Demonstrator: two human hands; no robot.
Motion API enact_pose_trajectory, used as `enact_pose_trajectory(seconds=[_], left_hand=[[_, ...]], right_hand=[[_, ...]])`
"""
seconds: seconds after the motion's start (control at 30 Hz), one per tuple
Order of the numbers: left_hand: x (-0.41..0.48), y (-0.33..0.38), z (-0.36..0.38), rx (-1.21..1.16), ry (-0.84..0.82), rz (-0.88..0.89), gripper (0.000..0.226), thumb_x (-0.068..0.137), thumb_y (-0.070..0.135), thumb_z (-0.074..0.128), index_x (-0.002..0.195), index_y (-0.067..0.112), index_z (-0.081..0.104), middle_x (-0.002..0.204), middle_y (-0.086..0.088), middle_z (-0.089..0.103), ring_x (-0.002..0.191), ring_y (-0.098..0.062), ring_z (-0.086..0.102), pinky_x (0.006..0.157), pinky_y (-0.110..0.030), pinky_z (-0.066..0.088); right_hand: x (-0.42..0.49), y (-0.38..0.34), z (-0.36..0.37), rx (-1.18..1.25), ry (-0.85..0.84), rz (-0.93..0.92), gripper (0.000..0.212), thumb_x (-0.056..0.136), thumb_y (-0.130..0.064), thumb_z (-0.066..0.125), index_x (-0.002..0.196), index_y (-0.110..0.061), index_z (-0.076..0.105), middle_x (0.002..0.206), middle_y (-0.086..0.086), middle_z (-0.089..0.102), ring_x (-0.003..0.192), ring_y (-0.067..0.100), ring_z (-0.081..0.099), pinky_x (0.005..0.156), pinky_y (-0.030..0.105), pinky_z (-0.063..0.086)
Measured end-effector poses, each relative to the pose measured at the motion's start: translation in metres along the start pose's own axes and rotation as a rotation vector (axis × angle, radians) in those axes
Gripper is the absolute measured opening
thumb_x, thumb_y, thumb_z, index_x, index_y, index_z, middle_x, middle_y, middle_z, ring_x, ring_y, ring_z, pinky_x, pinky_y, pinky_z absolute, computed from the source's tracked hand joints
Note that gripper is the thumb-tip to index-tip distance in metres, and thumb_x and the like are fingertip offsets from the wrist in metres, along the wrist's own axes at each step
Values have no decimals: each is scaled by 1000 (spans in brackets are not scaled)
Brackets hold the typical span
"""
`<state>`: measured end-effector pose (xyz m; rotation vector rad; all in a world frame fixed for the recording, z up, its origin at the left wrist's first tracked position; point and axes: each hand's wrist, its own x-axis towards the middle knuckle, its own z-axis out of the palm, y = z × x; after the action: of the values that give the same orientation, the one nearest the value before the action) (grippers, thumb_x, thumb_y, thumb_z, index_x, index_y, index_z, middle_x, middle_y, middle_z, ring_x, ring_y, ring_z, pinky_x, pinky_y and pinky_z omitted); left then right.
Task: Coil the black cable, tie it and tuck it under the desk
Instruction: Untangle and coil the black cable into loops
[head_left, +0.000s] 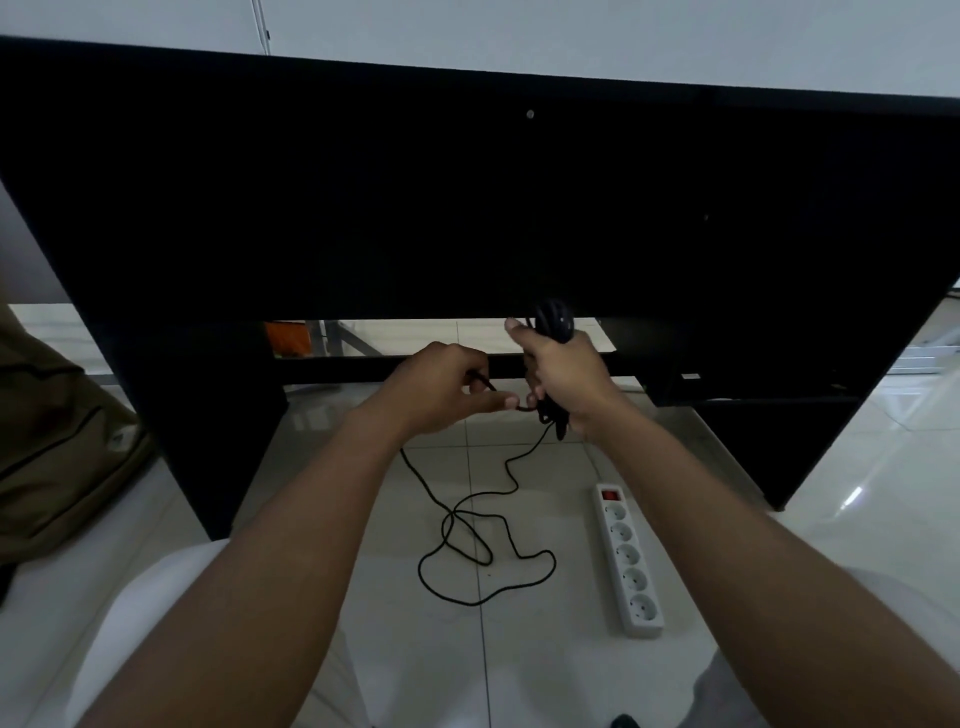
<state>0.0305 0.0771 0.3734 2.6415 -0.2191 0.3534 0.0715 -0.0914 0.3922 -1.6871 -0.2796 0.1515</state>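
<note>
looks like the thin black cable (553, 322) is maybe half coiled, right hand (563, 379) grip clamped round the wound part, left hand (441, 387) pinching slack, tie and tuck not done

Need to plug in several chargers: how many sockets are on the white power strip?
5, in one row along the power strip: socket one beside the red switch, then two, three, four, and five at the near end. None looks hidden.
</note>
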Motion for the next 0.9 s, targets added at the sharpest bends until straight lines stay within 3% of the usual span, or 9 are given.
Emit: enact_pose_trajectory(seconds=[0.1, 0.17, 0.3, 0.4, 0.47, 0.6, 0.73, 0.83, 0.9], left_hand=[[-1, 4, 5, 91, 9, 69, 31, 81, 59, 70, 87, 31, 60, 76, 11, 59, 67, -9, 55, 60, -32, 45], [0, 5, 7, 127, 14, 94, 24, 83, 53, 72, 82, 36, 55, 77, 13, 57, 72, -10, 56, 62, -31, 47], [0, 1, 14, 173, 25, 100, 31, 82, 41, 76, 79, 23, 51, 78, 8, 60, 74, -17, 59, 66, -36, 51], [-1, 2, 17, 156, 28, 104, 30, 80, 35, 79, 83, 28, 50, 77, 14, 55, 73, -14, 58, 67, -34, 52], [0, 2, 19, 145, 43, 75, 31, 78, 38, 81, 83, 27, 52, 76, 13, 56, 72, -14, 59, 66, -35, 53], [1, -2, 18, 47, 86, -32, 57, 67, 38, 88, 97, 20, 43, 72, 16, 50, 67, -11, 52, 58, -30, 38], [2, -6, 15, 42, 7, -96, 66, 63, 40, 89, 101, 19, 40, 75, 10, 55, 70, -11, 54, 55, -31, 37], [2, -17, 8, 17, 17, -122, 67, 59, 49, 91, 96, 21, 42, 85, 7, 57, 78, -12, 56, 61, -32, 45], [1, -24, 1, -22, 84, -141, 58, 67, 48, 88, 94, 21, 44, 85, 6, 58, 78, -11, 58, 60, -29, 44]], right_hand=[[-6, 3, 8, -141, -22, -42, 43, 97, -47, 60, 71, -13, 59, 47, -5, 51, 45, 14, 50, 55, 33, 48], [-10, 6, 14, -232, -45, -90, 41, 100, -47, 56, 75, -16, 64, 53, -8, 56, 53, 10, 55, 54, 25, 47], [-12, 17, 20, -257, -43, -117, 41, 102, -46, 53, 85, -12, 68, 68, -3, 66, 60, 11, 61, 45, 15, 46], [-11, 22, 22, -274, -63, -95, 42, 102, -48, 51, 97, -11, 70, 83, 2, 73, 77, 16, 69, 60, 23, 54], [-8, 25, 21, -292, -65, -110, 41, 102, -47, 51, 97, -12, 71, 85, 1, 73, 78, 16, 69, 67, 28, 57], [-4, 34, 24, -401, -118, -167, 29, 99, -41, 57, 112, -17, 67, 96, 2, 73, 88, 16, 70, 81, 39, 59], [0, 46, 25, -682, -127, -261, 35, 90, -48, 64, 117, -24, 60, 98, 2, 71, 86, 23, 68, 74, 43, 59], [4, 45, 11, -865, -13, -324, 47, 84, -54, 71, 115, -25, 53, 97, -2, 66, 86, 21, 61, 66, 33, 49], [9, 45, -4, -910, 107, -314, 41, 85, -51, 72, 109, -22, 54, 92, -1, 65, 86, 24, 62, 64, 29, 41]])
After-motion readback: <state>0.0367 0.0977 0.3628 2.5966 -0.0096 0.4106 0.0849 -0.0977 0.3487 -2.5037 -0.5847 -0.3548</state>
